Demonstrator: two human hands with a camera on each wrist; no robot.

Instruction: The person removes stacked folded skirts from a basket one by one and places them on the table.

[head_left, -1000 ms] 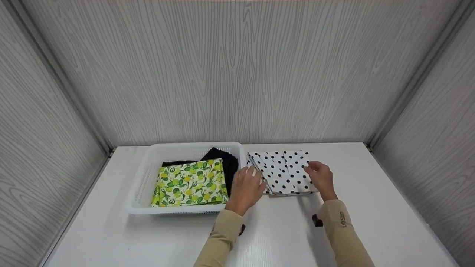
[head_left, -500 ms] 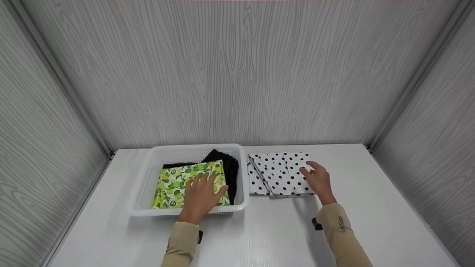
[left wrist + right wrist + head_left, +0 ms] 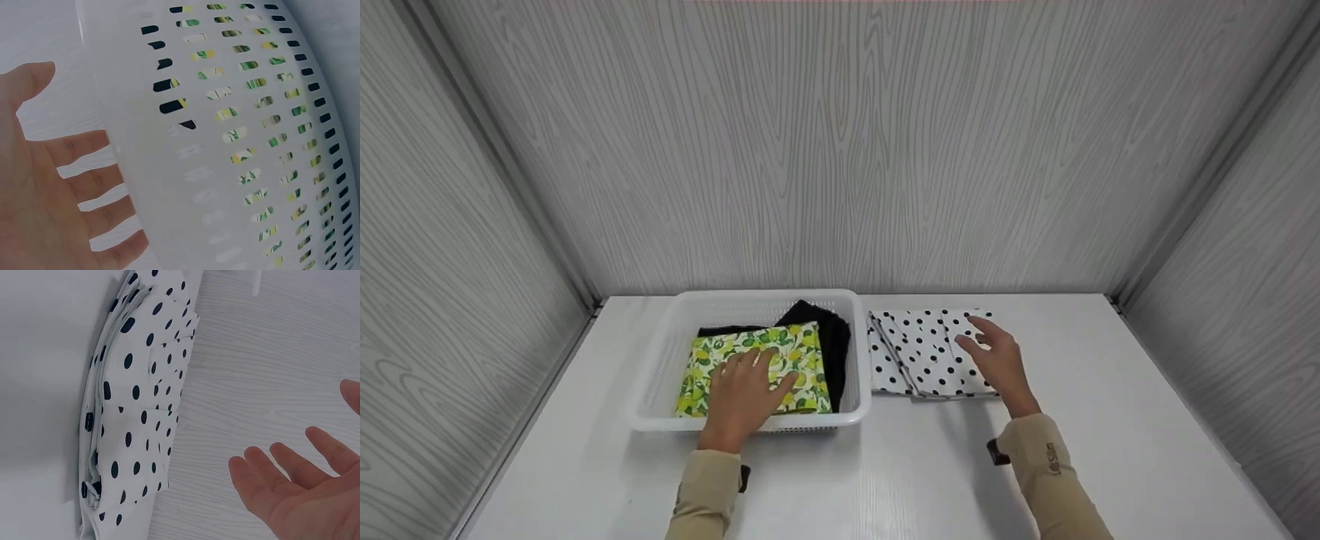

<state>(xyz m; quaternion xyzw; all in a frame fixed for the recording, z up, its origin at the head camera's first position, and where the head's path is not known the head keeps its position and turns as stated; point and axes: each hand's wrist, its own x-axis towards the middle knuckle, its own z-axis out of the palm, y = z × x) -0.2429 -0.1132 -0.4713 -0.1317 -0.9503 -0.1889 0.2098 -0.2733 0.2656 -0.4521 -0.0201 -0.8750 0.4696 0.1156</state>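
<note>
In the head view my left hand [image 3: 741, 394] hovers with spread fingers over a folded lemon-print cloth [image 3: 799, 356] in a white perforated basket [image 3: 656, 375]. The left wrist view shows that hand [image 3: 62, 191] beside the basket wall [image 3: 129, 112], fingertips overlapping the rim, nothing held. My right hand [image 3: 997, 361] is raised at the right edge of a folded white cloth with black polka dots [image 3: 930, 360], thumb and fingers apart. From the right wrist, the polka-dot cloth [image 3: 140, 382] appears as several folded layers, with the hand [image 3: 309, 495] apart from it.
Black cloth [image 3: 834, 349] lies under the lemon-print cloth in the basket. The basket stands on a white table [image 3: 915, 472], just left of the polka-dot cloth. Grey wood-grain panels [image 3: 840, 150] enclose the table at the back and both sides.
My left hand has moved left from the polka-dot cloth's left edge to above the lemon-print cloth. My right hand has stayed near the polka-dot cloth's right edge, its fingers opening wider.
</note>
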